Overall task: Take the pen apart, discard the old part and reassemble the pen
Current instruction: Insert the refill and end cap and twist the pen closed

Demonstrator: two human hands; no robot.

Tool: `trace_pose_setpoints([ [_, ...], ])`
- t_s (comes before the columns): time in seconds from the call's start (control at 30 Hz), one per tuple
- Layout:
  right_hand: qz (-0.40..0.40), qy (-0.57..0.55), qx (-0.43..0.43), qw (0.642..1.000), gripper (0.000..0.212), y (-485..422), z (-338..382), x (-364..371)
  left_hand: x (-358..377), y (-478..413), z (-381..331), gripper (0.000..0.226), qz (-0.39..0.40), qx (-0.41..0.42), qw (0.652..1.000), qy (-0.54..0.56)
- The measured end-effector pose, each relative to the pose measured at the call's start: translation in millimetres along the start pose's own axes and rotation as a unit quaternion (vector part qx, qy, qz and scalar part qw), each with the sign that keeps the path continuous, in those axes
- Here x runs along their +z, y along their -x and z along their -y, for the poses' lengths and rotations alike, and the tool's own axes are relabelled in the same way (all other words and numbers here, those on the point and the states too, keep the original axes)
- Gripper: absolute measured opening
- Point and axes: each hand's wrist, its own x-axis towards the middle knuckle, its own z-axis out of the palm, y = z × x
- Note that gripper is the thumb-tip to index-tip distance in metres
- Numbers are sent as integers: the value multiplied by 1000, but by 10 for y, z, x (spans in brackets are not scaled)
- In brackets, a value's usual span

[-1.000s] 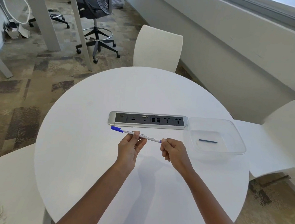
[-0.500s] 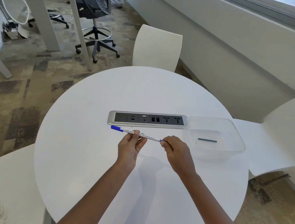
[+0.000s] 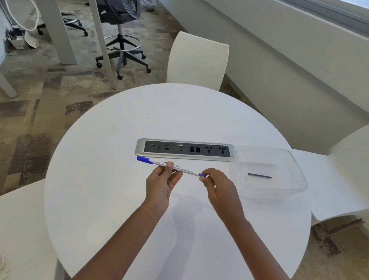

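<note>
Holding the pen [image 3: 172,168] level above the table [image 3: 112,200], a little below the middle of the frame, the left hand [image 3: 161,182] pinches the white barrel near its middle between thumb and fingertips. The right hand [image 3: 216,184] is closed narrowly on the blue end piece at the pen's right end; the blue cap sticks out toward the left. A thin dark rod [image 3: 259,175], probably the discarded part, lies in the clear tray [image 3: 296,168] at centre right, well apart from both hands.

The step in hand looks like seating that end piece, so reassembly seems nearly finished. To do it well, the left pinch should stay firm and the barrel should not roll. The right fingertips should push or twist straight along the pen's axis, since a skewed push could bend the thin barrel or pop the piece out. Whether it is fully seated cannot be told from here.

The table is round, white and smooth, so a dropped piece would roll. A socket strip [image 3: 185,149] is set in it just above the pen, its right end beside the tray. White chairs [image 3: 198,59] stand around; an office chair [image 3: 120,13] and desk legs fill the upper left, over patchy carpet.
</note>
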Motion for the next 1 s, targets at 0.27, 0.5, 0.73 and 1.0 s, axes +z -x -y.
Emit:
trace_pose_setpoints([
  [0.27, 4, -31, 16, 999, 23, -55, 16, -35, 25, 33, 17, 15, 19, 8, 1000, -8],
  [0.5, 119, -295, 217, 923, 43, -155, 16, -102, 34, 50, 17, 16, 36, 25, 998, -37],
  [0.73, 29, -83, 62, 994, 11, 14, 16, -50, 42, 56, 4, 14, 10, 9, 1000, -1],
  [1.0, -7, 52, -48, 997, 15, 8, 0, -62, 46, 85, 15, 15, 18, 7, 1000, -12],
])
